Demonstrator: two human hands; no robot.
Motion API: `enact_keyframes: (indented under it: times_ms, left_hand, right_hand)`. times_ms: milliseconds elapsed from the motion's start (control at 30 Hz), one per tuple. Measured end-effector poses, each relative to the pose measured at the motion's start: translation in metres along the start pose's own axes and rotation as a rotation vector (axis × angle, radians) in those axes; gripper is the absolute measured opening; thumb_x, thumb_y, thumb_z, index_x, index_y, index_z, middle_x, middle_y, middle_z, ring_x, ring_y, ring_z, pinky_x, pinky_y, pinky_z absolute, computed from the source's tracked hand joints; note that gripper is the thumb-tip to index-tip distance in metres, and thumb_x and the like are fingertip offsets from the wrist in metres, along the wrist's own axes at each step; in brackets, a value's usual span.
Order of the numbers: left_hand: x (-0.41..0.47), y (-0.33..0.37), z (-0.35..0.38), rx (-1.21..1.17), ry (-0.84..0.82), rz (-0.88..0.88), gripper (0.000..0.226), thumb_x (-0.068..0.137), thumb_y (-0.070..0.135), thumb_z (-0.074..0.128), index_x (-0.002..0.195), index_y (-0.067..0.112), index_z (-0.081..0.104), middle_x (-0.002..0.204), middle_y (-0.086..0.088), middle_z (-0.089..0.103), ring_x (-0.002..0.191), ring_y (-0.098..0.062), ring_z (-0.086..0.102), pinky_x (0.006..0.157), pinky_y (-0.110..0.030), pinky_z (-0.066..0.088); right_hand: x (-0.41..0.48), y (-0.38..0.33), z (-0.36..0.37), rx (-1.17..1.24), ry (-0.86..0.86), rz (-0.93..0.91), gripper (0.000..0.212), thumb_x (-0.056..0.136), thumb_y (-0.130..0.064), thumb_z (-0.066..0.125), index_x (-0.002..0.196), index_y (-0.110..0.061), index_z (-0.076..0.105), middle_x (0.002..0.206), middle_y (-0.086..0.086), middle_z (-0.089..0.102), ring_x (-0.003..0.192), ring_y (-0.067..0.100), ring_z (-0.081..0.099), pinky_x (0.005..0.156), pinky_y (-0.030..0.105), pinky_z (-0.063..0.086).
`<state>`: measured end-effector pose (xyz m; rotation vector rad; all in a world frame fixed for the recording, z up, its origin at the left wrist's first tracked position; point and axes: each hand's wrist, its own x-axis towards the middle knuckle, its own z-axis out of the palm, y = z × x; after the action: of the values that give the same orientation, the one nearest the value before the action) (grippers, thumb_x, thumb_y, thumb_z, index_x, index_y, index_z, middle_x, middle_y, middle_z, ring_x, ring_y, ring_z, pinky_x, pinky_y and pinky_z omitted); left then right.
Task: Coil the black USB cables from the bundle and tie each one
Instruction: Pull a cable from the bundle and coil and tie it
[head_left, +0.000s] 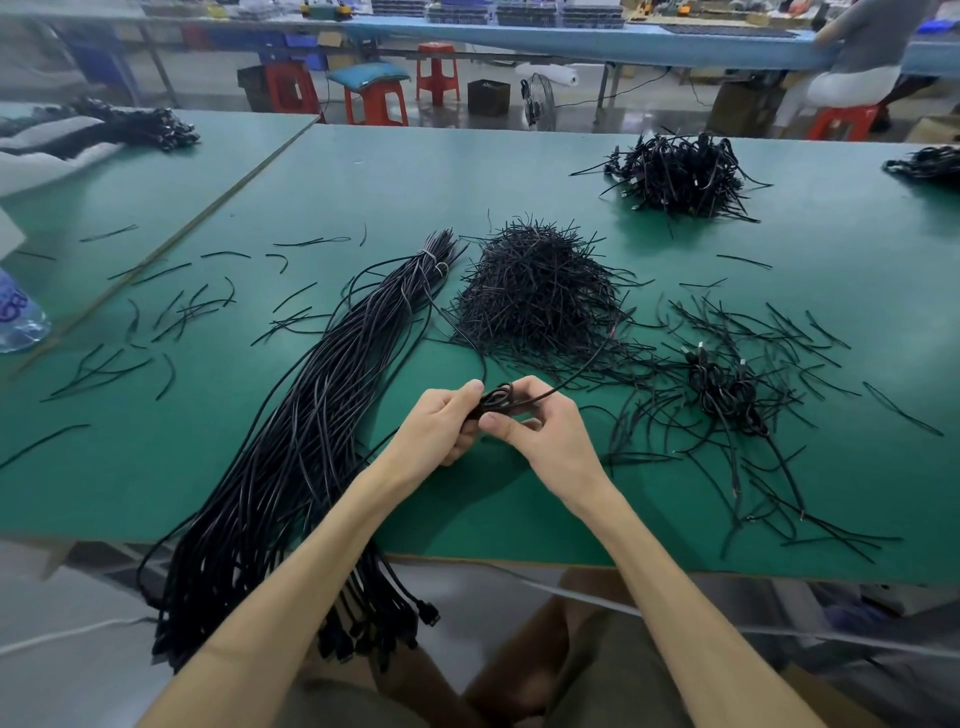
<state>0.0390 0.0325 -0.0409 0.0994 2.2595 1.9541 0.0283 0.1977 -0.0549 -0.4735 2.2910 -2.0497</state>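
A long bundle of black USB cables (311, 405) lies diagonally on the green table (395, 176), its plug ends hanging over the front edge. My left hand (441, 421) and my right hand (540, 421) meet above the table's front middle, both pinching a small coil of black cable (498, 400). Two loose strands of this cable run away from the coil, one up toward the bundle, one right toward a heap of black twist ties (540, 291). A few coiled, tied cables (732, 389) lie to the right among scattered ties.
A bigger pile of finished coils (680, 174) sits at the back right, another (930, 163) at the right edge. Loose ties litter the left part. A plastic water bottle (21, 317) stands at the left edge. Red stools and a seated person are beyond the table.
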Motion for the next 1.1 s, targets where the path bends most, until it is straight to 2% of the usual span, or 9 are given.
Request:
enact_keyframes:
  times_ms: [200, 333, 467, 633, 700, 833, 933, 967, 1100]
  left_hand:
    - [0.001, 0.0, 0.0, -0.004, 0.013, -0.023, 0.051, 0.11, 0.033, 0.039, 0.06, 0.022, 0.041, 0.054, 0.009, 0.029, 0.044, -0.009, 0.019, 0.041, -0.02, 0.017]
    - [0.002, 0.001, 0.0, -0.018, 0.029, -0.049, 0.052, 0.109, 0.031, 0.04, 0.057, 0.024, 0.038, 0.052, 0.008, 0.027, 0.043, -0.01, 0.017, 0.04, -0.019, 0.017]
    - [0.002, 0.002, 0.0, -0.01, 0.011, -0.063, 0.052, 0.108, 0.033, 0.04, 0.056, 0.025, 0.037, 0.053, 0.007, 0.025, 0.044, -0.011, 0.016, 0.041, -0.02, 0.015]
    - [0.001, 0.003, 0.001, -0.011, -0.005, -0.027, 0.055, 0.109, 0.034, 0.04, 0.055, 0.023, 0.042, 0.052, 0.008, 0.028, 0.043, -0.011, 0.019, 0.041, -0.021, 0.017]
    - [0.0, 0.003, 0.004, 0.004, 0.014, 0.01, 0.054, 0.111, 0.036, 0.039, 0.062, 0.016, 0.049, 0.05, 0.008, 0.034, 0.042, -0.01, 0.023, 0.04, -0.021, 0.019]
    - [0.001, -0.002, 0.009, 0.078, 0.089, 0.129, 0.044, 0.11, 0.037, 0.043, 0.088, -0.001, 0.051, 0.056, 0.0, 0.05, 0.038, -0.012, 0.038, 0.036, -0.021, 0.028]
    - [0.0, 0.0, 0.007, 0.076, 0.083, 0.223, 0.022, 0.108, 0.028, 0.051, 0.111, 0.008, 0.059, 0.083, -0.006, 0.069, 0.051, -0.02, 0.061, 0.038, -0.026, 0.038]
    - [0.0, 0.001, 0.005, 0.031, 0.069, 0.234, 0.022, 0.108, 0.026, 0.051, 0.115, 0.008, 0.061, 0.091, -0.007, 0.072, 0.058, -0.024, 0.065, 0.039, -0.028, 0.041]
    - [0.0, 0.0, -0.003, -0.157, 0.038, 0.221, 0.033, 0.109, 0.025, 0.047, 0.112, 0.0, 0.067, 0.097, -0.016, 0.075, 0.065, -0.03, 0.069, 0.046, -0.028, 0.045]
  right_hand:
    - [0.001, 0.001, -0.002, 0.041, 0.0, 0.015, 0.019, 0.083, -0.006, 0.08, 0.086, -0.019, 0.066, 0.089, 0.0, 0.074, 0.08, 0.007, 0.064, 0.071, 0.027, 0.049]
    - [0.001, 0.001, -0.002, 0.049, 0.004, 0.034, 0.015, 0.085, 0.002, 0.076, 0.092, -0.009, 0.068, 0.091, 0.015, 0.072, 0.079, 0.009, 0.062, 0.073, 0.032, 0.049]
    - [0.001, 0.001, -0.002, 0.075, 0.012, 0.052, 0.023, 0.086, 0.007, 0.072, 0.086, -0.015, 0.065, 0.082, 0.005, 0.067, 0.075, 0.012, 0.059, 0.067, 0.028, 0.047]
    - [0.001, 0.001, -0.001, 0.038, 0.019, 0.068, 0.023, 0.091, 0.006, 0.067, 0.083, -0.014, 0.058, 0.079, 0.005, 0.068, 0.069, 0.012, 0.062, 0.063, 0.028, 0.047]
    - [0.001, 0.0, -0.001, 0.022, 0.035, 0.067, 0.019, 0.093, 0.003, 0.066, 0.084, -0.012, 0.058, 0.079, 0.004, 0.07, 0.067, 0.009, 0.064, 0.062, 0.027, 0.049]
    - [0.002, 0.004, -0.002, -0.004, 0.141, 0.056, 0.013, 0.098, -0.007, 0.064, 0.085, -0.009, 0.062, 0.079, 0.015, 0.069, 0.067, 0.016, 0.06, 0.063, 0.033, 0.052]
    - [0.003, 0.007, -0.004, 0.025, 0.219, 0.071, 0.015, 0.1, -0.012, 0.062, 0.086, -0.005, 0.061, 0.069, 0.005, 0.065, 0.059, 0.016, 0.056, 0.062, 0.035, 0.05]
    - [0.003, 0.008, -0.005, 0.032, 0.235, 0.076, 0.016, 0.101, -0.012, 0.061, 0.087, -0.005, 0.061, 0.068, 0.002, 0.066, 0.057, 0.016, 0.055, 0.061, 0.035, 0.049]
    - [0.003, 0.008, -0.004, 0.029, 0.218, 0.073, 0.017, 0.101, -0.014, 0.062, 0.086, -0.007, 0.06, 0.066, -0.003, 0.065, 0.055, 0.015, 0.053, 0.057, 0.03, 0.046]
